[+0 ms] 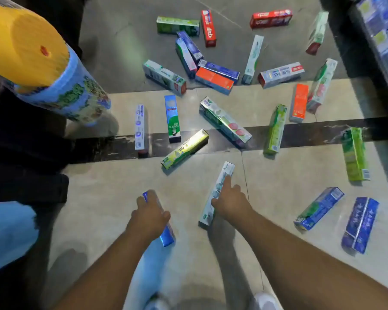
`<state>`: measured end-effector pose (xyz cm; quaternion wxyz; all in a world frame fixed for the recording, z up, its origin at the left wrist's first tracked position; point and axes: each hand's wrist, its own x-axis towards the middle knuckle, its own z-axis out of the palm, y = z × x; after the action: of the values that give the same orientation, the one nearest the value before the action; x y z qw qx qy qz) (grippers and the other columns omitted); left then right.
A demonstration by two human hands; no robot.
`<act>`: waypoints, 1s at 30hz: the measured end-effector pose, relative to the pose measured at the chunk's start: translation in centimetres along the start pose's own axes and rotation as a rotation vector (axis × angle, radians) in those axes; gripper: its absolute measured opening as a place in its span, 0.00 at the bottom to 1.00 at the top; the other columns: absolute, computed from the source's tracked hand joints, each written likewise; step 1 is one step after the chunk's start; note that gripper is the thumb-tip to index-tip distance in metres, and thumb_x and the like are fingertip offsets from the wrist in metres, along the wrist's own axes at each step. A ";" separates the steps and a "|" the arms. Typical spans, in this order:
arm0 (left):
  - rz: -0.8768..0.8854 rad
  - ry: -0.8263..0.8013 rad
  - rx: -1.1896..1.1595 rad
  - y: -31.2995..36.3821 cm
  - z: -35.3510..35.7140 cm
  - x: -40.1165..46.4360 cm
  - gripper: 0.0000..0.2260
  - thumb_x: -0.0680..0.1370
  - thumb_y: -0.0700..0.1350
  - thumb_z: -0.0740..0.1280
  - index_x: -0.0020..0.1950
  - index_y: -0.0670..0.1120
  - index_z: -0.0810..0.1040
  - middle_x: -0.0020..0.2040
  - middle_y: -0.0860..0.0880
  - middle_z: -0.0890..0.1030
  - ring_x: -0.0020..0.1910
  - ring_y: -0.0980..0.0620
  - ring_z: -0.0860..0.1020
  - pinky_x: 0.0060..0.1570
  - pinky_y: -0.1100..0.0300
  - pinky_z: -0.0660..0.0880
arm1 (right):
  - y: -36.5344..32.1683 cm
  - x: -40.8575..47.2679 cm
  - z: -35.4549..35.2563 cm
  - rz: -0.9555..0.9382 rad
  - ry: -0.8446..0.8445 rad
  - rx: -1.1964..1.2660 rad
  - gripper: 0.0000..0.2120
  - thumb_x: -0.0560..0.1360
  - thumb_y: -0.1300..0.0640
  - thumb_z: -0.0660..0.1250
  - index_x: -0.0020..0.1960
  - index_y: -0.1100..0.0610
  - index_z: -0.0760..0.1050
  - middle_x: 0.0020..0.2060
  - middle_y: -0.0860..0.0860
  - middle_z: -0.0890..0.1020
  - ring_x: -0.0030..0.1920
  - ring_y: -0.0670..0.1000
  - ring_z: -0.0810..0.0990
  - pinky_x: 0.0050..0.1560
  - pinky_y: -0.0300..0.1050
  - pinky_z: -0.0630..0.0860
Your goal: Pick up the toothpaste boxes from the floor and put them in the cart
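Several toothpaste boxes lie scattered over the tiled floor. My left hand (150, 214) grips a blue box (167, 234) near the bottom centre, fingers curled over its top. My right hand (230, 201) holds a long white box (220, 186), with the index finger stretched along it and the thumb round its left side. Both boxes are low, at or just above the floor. A yellow-green box (185, 148) lies just beyond my hands. No cart is clearly visible.
A large yellow-topped cylinder with a blue printed wrap (54, 81) leans in at the upper left. Dark shapes fill the left edge. A store shelf of blue packs (383, 34) runs along the upper right. Two blue boxes (360, 224) lie at the right.
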<state>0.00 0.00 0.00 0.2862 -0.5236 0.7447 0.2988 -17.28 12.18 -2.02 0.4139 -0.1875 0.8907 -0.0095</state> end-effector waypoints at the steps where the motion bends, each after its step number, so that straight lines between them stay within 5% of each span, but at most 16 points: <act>1: -0.001 0.002 0.004 0.0 0.5 1.1 0.33 0.79 0.52 0.63 0.77 0.45 0.48 0.70 0.41 0.59 0.61 0.35 0.72 0.56 0.51 0.70 | -0.1 1.2 0.9 0.013 0.003 0.023 0.42 0.77 0.46 0.63 0.79 0.53 0.39 0.65 0.59 0.66 0.59 0.60 0.73 0.57 0.53 0.74; 6: -0.121 -0.028 -0.152 -0.7 4.4 6.1 0.40 0.78 0.50 0.66 0.78 0.41 0.41 0.72 0.34 0.60 0.65 0.35 0.70 0.59 0.48 0.70 | -0.6 6.0 4.9 0.109 0.013 0.151 0.53 0.75 0.41 0.68 0.77 0.51 0.27 0.69 0.60 0.63 0.61 0.61 0.74 0.58 0.55 0.75; 10: -0.045 0.018 -0.130 -0.9 6.1 7.1 0.42 0.77 0.48 0.68 0.78 0.42 0.39 0.72 0.34 0.58 0.65 0.36 0.70 0.56 0.51 0.69 | -0.8 7.1 7.4 0.097 0.061 0.169 0.57 0.75 0.51 0.71 0.74 0.52 0.22 0.70 0.62 0.59 0.55 0.61 0.77 0.54 0.55 0.78; 16: 0.050 0.176 0.235 -0.5 8.0 8.1 0.43 0.77 0.40 0.63 0.76 0.38 0.31 0.69 0.36 0.59 0.39 0.44 0.76 0.39 0.56 0.70 | 0.0 7.2 7.5 0.072 0.146 -0.028 0.51 0.77 0.62 0.65 0.75 0.49 0.23 0.67 0.61 0.59 0.52 0.59 0.73 0.50 0.54 0.78; 18: 0.101 0.180 0.255 -0.9 8.1 8.4 0.42 0.78 0.38 0.61 0.77 0.41 0.30 0.70 0.35 0.60 0.42 0.45 0.76 0.39 0.56 0.70 | 0.5 7.0 7.1 0.063 0.118 -0.045 0.50 0.78 0.62 0.64 0.74 0.46 0.23 0.68 0.62 0.60 0.52 0.59 0.74 0.50 0.55 0.78; 23: 0.137 0.185 0.186 0.3 4.2 6.7 0.40 0.79 0.41 0.62 0.79 0.46 0.36 0.65 0.38 0.65 0.46 0.38 0.79 0.42 0.52 0.74 | 1.1 4.8 3.3 0.044 0.100 -0.111 0.46 0.78 0.63 0.62 0.77 0.49 0.28 0.71 0.65 0.60 0.57 0.63 0.75 0.49 0.56 0.74; 30: 0.205 0.265 0.247 8.3 -7.0 -3.6 0.36 0.80 0.44 0.60 0.80 0.46 0.39 0.68 0.40 0.62 0.50 0.38 0.78 0.41 0.51 0.69 | 1.5 -5.9 -8.9 -0.036 0.175 -0.155 0.39 0.79 0.57 0.58 0.79 0.53 0.33 0.63 0.62 0.65 0.45 0.59 0.73 0.43 0.52 0.70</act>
<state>-7.62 -0.78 8.51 0.2161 -0.4407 0.8562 0.1612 -20.87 14.43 7.91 0.3187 -0.2335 0.9180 0.0355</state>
